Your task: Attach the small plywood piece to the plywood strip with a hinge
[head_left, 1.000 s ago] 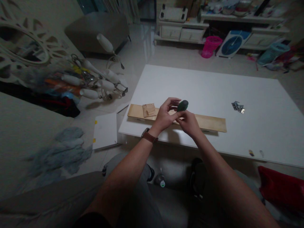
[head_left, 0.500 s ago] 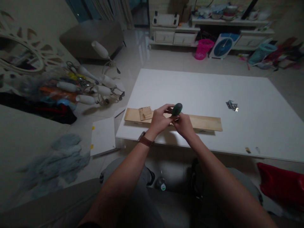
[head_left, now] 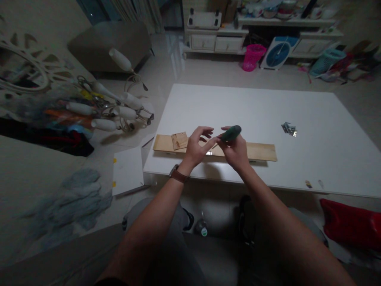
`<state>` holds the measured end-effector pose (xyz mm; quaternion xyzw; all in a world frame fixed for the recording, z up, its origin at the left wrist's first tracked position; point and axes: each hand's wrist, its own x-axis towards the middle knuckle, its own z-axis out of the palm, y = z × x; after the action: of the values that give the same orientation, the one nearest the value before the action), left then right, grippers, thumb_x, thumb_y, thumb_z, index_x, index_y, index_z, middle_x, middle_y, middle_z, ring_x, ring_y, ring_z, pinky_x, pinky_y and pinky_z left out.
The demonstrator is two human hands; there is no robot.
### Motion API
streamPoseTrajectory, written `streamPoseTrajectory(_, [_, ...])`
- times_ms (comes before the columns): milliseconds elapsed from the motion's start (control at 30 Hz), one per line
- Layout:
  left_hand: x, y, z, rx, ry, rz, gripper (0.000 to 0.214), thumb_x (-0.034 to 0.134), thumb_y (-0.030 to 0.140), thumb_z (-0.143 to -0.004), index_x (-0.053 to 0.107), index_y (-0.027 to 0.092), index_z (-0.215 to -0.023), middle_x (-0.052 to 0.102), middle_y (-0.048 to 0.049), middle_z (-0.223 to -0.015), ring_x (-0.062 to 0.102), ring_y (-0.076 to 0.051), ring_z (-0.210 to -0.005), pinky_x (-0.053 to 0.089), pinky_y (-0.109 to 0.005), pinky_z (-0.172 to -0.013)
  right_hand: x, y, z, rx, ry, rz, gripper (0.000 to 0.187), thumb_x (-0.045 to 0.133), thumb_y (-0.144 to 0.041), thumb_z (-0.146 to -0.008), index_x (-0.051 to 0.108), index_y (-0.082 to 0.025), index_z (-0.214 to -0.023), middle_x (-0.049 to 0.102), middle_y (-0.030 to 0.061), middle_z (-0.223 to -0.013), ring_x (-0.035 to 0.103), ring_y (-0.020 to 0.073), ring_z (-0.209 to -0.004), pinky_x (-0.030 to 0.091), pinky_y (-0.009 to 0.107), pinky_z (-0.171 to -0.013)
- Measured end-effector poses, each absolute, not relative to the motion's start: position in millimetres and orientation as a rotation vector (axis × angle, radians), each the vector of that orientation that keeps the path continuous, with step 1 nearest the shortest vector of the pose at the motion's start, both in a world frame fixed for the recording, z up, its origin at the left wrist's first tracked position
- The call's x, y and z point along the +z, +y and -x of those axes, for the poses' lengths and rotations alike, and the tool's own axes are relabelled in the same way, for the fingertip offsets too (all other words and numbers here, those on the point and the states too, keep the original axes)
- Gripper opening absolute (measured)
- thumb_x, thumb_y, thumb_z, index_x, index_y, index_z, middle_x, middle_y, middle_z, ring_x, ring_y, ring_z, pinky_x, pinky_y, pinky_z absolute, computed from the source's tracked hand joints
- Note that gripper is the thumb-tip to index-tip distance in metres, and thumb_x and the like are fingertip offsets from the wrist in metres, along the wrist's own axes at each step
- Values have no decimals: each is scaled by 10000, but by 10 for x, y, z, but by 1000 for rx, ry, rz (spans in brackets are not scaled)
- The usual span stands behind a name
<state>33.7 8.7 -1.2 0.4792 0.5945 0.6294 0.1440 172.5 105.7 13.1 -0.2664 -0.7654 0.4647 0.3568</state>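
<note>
My right hand [head_left: 236,150] is closed around a dark green screwdriver handle [head_left: 231,133], held over a long wooden plank [head_left: 258,151] on the white table [head_left: 253,107]. My left hand [head_left: 197,145] hovers just to the left of it, fingers spread, fingertips near the tool's shaft. A small shiny metal piece [head_left: 208,153] lies on the plank below the hands. A small wooden block [head_left: 179,140] rests on the plank's left end.
Several metal brackets [head_left: 288,128] lie on the table to the right. A white panel [head_left: 127,170] and a pile of lamp parts [head_left: 113,111] are on the floor at left. A red bag [head_left: 348,226] sits at lower right.
My left hand has opened and drawn slightly away from the screwdriver. The handle has tilted to the right. The shiny metal piece now shows on the plank.
</note>
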Motion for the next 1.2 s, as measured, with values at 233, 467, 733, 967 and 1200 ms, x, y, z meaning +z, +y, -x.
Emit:
streamPoseTrajectory(233, [-56,114,-341,1767,1820,-1263,198,672,188,-917,661,214,-1113,728,-50,-1055,683,-147,-915,542,-255,-733,216,1440,-2048,1169,-1680,842,455,716,-511,-904,614,-273,-1279,712,45,-943,803,263,-845,692,458,-788])
streamPoseTrajectory(467, [-110,176,-407,1743,1918,-1311,261,617,56,-870,654,209,-1078,711,-38,-996,667,-136,-846,528,-254,-685,288,1724,-2637,960,-1982,1232,324,797,-416,-692,675,-207,-906,735,96,-885,748,301,-748,634,513,-692])
streamPoseTrajectory(733, [-183,225,-442,1707,1969,-1324,318,585,-5,-848,651,210,-1073,705,-35,-976,660,-132,-815,505,-248,-644,138,1720,-2836,761,-2312,1355,187,693,-364,-689,651,-212,-789,733,97,-808,705,288,-783,529,435,-744])
streamPoseTrajectory(967, [-225,257,-463,1662,1980,-1349,312,579,-12,-842,659,202,-1054,703,-36,-973,659,-131,-815,501,-239,-636,72,1742,-2814,782,-2317,1345,217,708,-388,-698,642,-220,-819,765,121,-865,720,307,-828,540,440,-769])
streamPoseTrajectory(1200, [-238,284,-486,1637,1987,-1359,301,578,-24,-831,668,200,-1010,706,-34,-951,660,-130,-806,495,-233,-628,38,1732,-2786,819,-2260,1352,232,716,-400,-701,632,-226,-829,760,106,-841,728,302,-784,555,441,-735])
